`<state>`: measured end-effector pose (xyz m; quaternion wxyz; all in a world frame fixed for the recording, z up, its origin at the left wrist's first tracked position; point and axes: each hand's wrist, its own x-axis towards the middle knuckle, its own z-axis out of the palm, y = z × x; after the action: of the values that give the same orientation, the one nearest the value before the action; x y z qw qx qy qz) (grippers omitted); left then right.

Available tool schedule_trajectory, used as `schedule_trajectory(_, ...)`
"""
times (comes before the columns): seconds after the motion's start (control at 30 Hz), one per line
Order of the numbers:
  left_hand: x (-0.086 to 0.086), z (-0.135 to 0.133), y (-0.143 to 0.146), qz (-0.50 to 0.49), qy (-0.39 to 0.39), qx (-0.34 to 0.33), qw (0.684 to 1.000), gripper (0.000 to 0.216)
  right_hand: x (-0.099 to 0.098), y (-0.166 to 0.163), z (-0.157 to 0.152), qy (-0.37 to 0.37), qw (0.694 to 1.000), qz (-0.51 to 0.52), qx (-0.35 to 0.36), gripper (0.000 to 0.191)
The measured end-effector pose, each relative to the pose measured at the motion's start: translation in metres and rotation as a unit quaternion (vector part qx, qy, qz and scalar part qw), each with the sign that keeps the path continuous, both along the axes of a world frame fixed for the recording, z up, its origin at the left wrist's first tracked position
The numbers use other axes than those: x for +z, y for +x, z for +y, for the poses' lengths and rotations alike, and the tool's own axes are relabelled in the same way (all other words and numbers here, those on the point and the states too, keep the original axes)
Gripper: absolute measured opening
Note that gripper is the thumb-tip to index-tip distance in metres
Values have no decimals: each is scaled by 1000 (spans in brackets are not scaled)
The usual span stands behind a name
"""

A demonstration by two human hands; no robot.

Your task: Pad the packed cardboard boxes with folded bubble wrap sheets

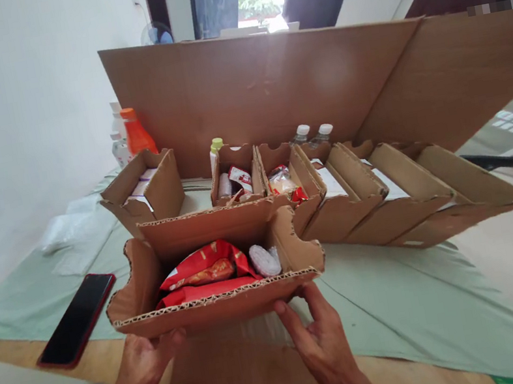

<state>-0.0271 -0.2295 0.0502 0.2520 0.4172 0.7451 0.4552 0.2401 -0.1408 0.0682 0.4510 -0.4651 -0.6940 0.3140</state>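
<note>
A cardboard box (236,303) with an open top is tilted toward me above the table's near edge. Inside it lie red snack packets (205,267) and a bubble-wrapped item (264,260). My left hand (149,356) grips the box at its lower left, thumb along the near wall and the other fingers hidden beneath. At the lower right, my right hand (313,327) holds the same box between thumb and fingers. Behind it stands a row of similar cardboard boxes (364,213), some with packets or white papers inside.
A black phone (78,319) lies on the green cloth (378,293) at the left, near clear plastic bags (78,233). An orange bottle (137,132) stands behind another cardboard box (161,185). A tall cardboard panel (267,84) rises along the back.
</note>
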Motion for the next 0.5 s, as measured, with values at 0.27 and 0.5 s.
schedule_trajectory(0.27, -37, -32, 18, -47, 7, 189, 981, 51, -17, -74, 62, -68, 984, 14, 162, 61)
schedule_trajectory(0.5, -60, -40, 40, -172, 75, 159, 969, 97, -31, -128, 90, -45, 986, 25, 156, 80)
